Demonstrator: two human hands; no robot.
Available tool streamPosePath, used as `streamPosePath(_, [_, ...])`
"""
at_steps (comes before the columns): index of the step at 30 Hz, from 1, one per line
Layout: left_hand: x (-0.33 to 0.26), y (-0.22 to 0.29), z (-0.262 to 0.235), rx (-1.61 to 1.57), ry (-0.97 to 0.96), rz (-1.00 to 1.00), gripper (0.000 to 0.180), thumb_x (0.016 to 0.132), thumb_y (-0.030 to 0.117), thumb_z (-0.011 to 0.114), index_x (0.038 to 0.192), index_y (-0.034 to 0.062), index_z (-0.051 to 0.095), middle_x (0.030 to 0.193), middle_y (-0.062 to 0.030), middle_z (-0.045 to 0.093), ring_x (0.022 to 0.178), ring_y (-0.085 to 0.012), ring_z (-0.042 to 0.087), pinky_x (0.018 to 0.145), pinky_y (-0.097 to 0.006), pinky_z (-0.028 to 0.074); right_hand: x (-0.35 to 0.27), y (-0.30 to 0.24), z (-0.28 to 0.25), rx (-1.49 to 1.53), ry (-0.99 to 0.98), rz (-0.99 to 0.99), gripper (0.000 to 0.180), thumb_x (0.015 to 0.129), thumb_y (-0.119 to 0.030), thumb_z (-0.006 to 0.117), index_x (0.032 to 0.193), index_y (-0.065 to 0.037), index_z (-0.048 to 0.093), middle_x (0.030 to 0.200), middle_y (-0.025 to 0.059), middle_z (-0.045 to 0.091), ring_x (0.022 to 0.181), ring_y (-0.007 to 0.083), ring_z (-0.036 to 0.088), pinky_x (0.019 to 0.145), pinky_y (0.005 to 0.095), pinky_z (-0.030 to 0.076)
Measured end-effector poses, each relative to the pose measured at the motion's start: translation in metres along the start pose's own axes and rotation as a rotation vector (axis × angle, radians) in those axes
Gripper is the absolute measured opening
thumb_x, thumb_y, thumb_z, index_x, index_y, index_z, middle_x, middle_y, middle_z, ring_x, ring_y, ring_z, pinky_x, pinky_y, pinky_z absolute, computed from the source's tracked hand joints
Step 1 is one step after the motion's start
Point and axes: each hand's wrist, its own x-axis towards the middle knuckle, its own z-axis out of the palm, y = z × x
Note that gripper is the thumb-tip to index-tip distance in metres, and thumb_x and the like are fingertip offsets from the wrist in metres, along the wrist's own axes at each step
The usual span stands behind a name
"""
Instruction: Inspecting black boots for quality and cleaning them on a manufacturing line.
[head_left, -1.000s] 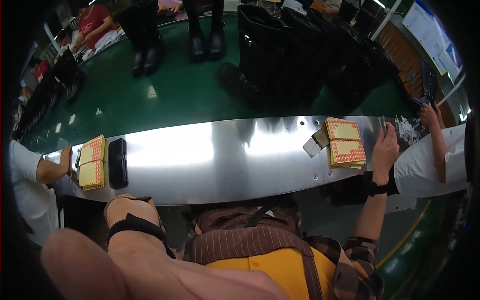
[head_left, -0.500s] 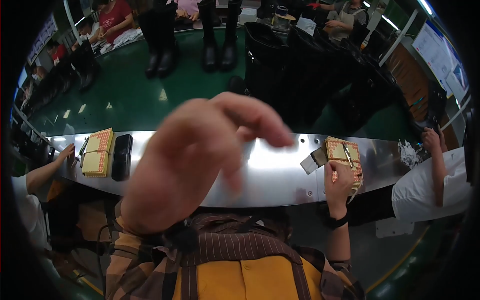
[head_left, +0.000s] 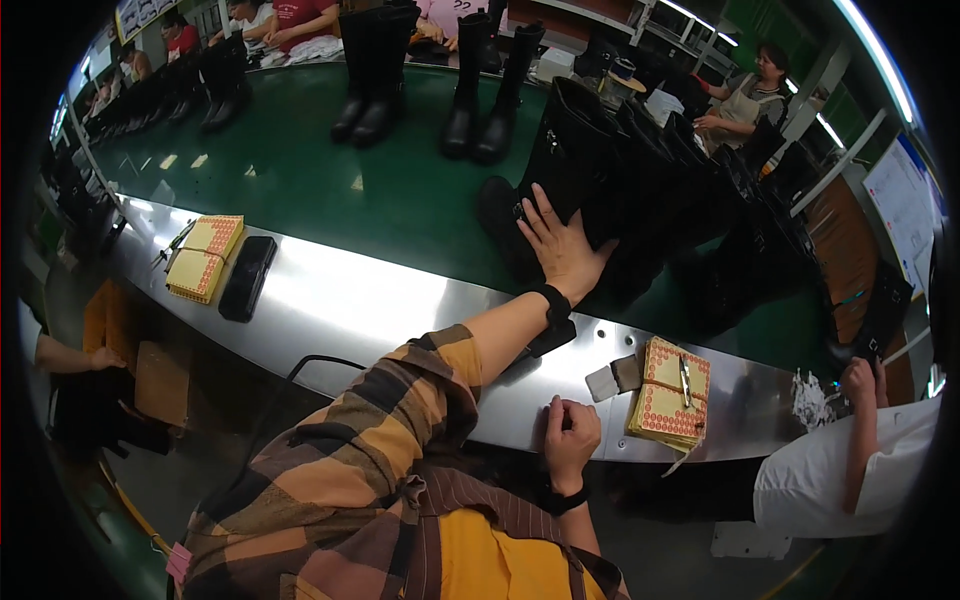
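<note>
My left hand [head_left: 566, 252] reaches across to a tall black boot [head_left: 577, 130] with buckles. Its fingers are spread flat at the boot's lower shaft, apparently touching it but not wrapped round it. My right hand [head_left: 572, 436] is at the front edge of the metal ledge, fingers curled, with nothing showing in them. Beside it lie a small pale grey block [head_left: 602, 384] and a brown block [head_left: 627, 373]. Further right sits a banded stack of yellow cards [head_left: 663, 410] with red printed borders, and a metal tool [head_left: 685, 382], perhaps small snips, rests on top.
More black boots [head_left: 690, 190] crowd the right of the green conveyor [head_left: 300, 190]; two pairs stand at its far side. At left, the metal ledge [head_left: 340, 290] holds a second card stack [head_left: 205, 258] and a black phone-like case [head_left: 247, 279]. A co-worker's hands [head_left: 860, 385] work at the right.
My left hand has gone from close before the camera to the boot on the right. My right hand has left the card stack, moving left to the ledge's edge. The view has turned.
</note>
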Motion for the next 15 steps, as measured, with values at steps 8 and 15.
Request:
streamPosePath(8, [0.042,-0.007,0.014,-0.013,0.229,-0.029,0.055,0.079,0.043,0.073,0.121,0.0089,0.062,0.150,-0.0257,0.014,0.140,-0.0468,0.012,0.114,-0.061,0.011,-0.002,-0.002,0.001,-0.059,0.012,0.016,0.016,0.083,-0.014,0.069,0.071,-0.006,0.064,0.060,0.0062,0.054,0.059,0.0253,0.052,0.058,0.0389,0.038])
streamPosePath(15, [0.092,-0.070,-0.058,-0.208,0.366,0.027,0.040,0.093,0.033,0.059,0.100,-0.0057,0.066,0.119,-0.0359,0.052,0.096,-0.0487,0.059,0.085,-0.049,0.050,-0.003,-0.003,0.000,-0.048,0.018,-0.007,0.018,0.084,-0.013,0.068,0.070,-0.004,0.063,0.060,0.0068,0.054,0.059,0.0260,0.051,0.058,0.0393,0.039])
